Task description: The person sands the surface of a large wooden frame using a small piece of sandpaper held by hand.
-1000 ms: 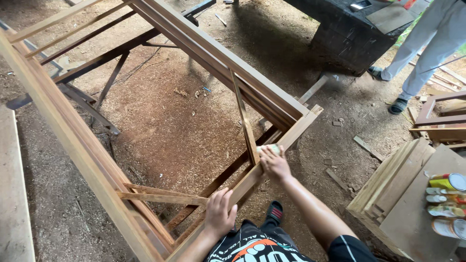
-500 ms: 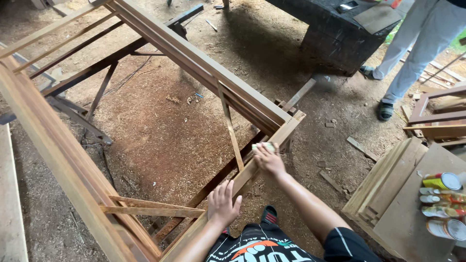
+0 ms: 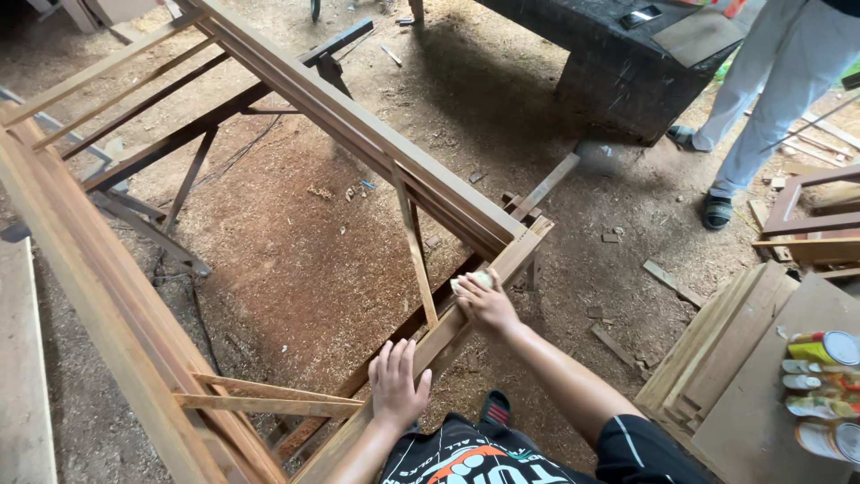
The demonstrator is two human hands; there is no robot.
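Note:
A large wooden frame (image 3: 358,125) lies across supports over a sawdust floor. My left hand (image 3: 397,384) rests flat, fingers spread, on the frame's near end rail (image 3: 528,246). My right hand (image 3: 486,300) presses a small pale pad (image 3: 471,281) against the same rail, further along toward the corner. A thin slat (image 3: 415,251) stands between the rails just left of my right hand.
A metal stand (image 3: 161,148) carries the frame. A person in light trousers (image 3: 775,85) stands at the top right beside a dark block (image 3: 618,63). Stacked boards (image 3: 717,358) and several cans (image 3: 824,385) lie at the right. Wood offcuts litter the floor.
The view has shifted, so the frame sits lower and more to the right. My right hand with the pad has slid along the end rail; my left hand stays pressed on the rail.

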